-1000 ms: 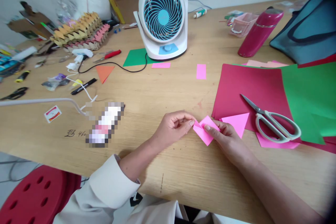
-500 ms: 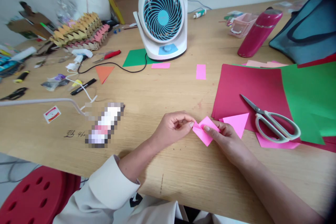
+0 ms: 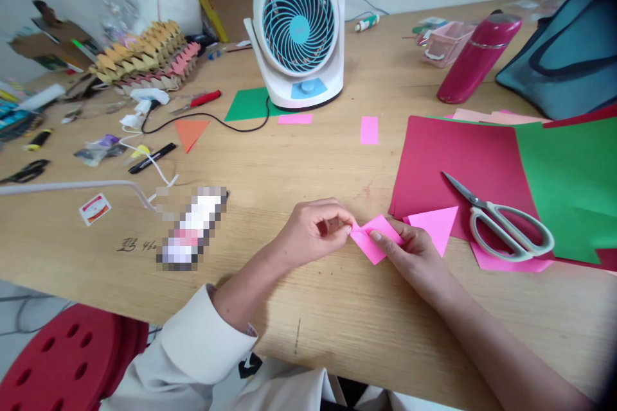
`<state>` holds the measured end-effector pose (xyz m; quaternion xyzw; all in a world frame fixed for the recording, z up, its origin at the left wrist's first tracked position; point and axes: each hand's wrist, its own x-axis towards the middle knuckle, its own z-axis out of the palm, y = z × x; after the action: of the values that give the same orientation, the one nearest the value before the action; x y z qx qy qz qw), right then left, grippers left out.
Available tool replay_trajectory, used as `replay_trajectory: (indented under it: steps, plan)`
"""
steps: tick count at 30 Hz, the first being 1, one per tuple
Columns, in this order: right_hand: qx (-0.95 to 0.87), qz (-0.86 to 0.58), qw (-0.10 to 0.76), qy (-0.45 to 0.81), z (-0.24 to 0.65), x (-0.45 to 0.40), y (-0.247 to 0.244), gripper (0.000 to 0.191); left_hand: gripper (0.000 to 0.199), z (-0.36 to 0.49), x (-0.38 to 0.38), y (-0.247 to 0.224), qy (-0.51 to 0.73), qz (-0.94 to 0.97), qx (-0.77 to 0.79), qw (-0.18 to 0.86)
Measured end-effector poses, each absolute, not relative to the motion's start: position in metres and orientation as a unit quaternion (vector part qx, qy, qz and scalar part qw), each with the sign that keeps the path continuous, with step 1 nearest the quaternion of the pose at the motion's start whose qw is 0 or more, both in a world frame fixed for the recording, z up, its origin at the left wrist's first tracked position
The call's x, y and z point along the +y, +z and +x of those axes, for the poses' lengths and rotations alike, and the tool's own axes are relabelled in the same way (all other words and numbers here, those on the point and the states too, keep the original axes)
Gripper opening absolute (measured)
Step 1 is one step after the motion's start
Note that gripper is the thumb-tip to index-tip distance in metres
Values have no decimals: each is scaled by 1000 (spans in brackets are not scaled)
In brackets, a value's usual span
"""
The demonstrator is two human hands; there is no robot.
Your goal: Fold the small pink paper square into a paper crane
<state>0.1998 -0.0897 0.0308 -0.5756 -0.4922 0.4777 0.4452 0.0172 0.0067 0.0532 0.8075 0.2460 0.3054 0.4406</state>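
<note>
A folded piece of pink paper (image 3: 376, 245) is held a little above the table between both hands. My left hand (image 3: 321, 228) pinches its left corner between thumb and fingertips. On the other side, my right hand (image 3: 414, 250) grips the paper with the thumb on top and the fingers behind it. Just beyond the right fingers lies a pink paper triangle (image 3: 441, 226). Scissors (image 3: 501, 225) with white handles rest closed on dark red paper (image 3: 457, 154), to the right of that hand. Another pink piece (image 3: 511, 262) shows partly under the handles.
A white fan (image 3: 299, 32) stands at the back on green paper (image 3: 248, 104). Green sheets (image 3: 569, 173), a magenta bottle (image 3: 477, 61) and a blue bag (image 3: 559, 58) are at right. At left lie a blurred phone (image 3: 193, 231), a cable (image 3: 72, 186) and an orange triangle (image 3: 191, 133).
Both hands and the folded pink paper have shifted very slightly left. The left fingers still pinch the corner, and the paper's lower tip sits a bit higher.
</note>
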Motion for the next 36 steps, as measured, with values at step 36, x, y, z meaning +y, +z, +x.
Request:
replay_trajectory:
  steps: [36]
  plan:
    - [-514,-581,433,461,200,-89,27,35,16,12,17,50,217,832,174,479]
